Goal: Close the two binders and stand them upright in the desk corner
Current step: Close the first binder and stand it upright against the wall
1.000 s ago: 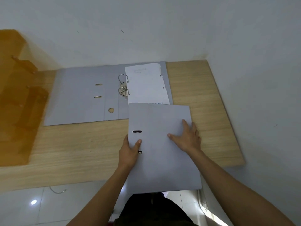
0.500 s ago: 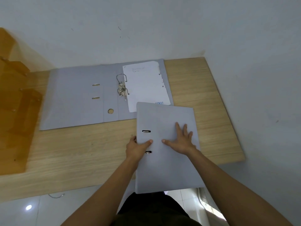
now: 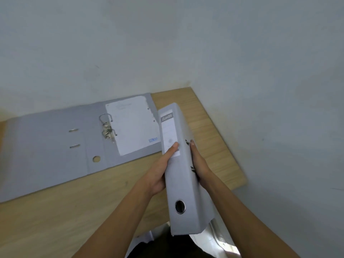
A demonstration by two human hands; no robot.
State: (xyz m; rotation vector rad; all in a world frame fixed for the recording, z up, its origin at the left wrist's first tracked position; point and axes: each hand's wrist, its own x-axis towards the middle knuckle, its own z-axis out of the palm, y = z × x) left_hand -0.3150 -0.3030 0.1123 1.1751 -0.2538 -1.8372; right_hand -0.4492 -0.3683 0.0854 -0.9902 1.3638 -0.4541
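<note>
**Closed binder held in both hands, open binder lying on the table**

A closed grey binder (image 3: pixel 181 175) is held spine-up above the near right part of the wooden table (image 3: pixel 78 207), its labelled end pointing toward the far corner by the wall (image 3: pixel 167 43). The left hand (image 3: pixel 160 170) presses flat against its left cover with the thumb across the spine label; the right hand (image 3: pixel 199 164) presses against the right cover. Both hands are clamped on the binder, squeezing the covers shut, probably so it can be carried and stood on end in the corner.

To its left, the second binder (image 3: pixel 55 146) lies open and flat on the table against the wall, metal rings (image 3: pixel 107 125) exposed and a white sheet (image 3: pixel 132 125) on its right half. It is not yet closed.
</note>
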